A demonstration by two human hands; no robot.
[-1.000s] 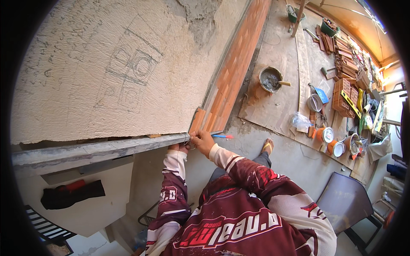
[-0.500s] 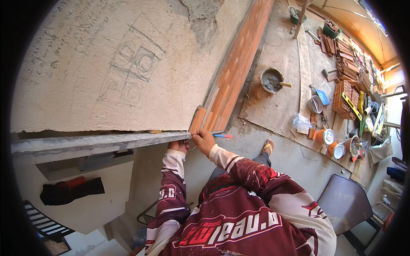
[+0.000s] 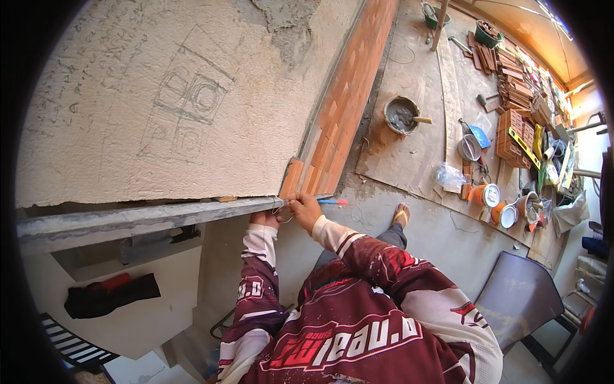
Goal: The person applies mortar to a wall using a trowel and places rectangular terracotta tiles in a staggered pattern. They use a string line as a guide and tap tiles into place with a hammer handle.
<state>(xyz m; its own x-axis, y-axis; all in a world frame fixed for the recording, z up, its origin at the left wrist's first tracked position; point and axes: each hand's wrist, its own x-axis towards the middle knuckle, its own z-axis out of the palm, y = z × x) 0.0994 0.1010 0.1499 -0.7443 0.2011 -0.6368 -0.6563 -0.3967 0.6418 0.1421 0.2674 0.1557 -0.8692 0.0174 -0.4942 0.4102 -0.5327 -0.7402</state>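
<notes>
Beside the bar (image 3: 147,219), hands (image 3: 307,212) nearly meet, the right apparently pinching string (image 3: 277,209).

Long grey bar (image 3: 147,219), its surface streaked and smudged, lying nearly level from the left rim of the view toward the centre and rising slightly rightward; at its right end, a thin string (image 3: 287,220) (fine and pale) curves loosely.
</notes>
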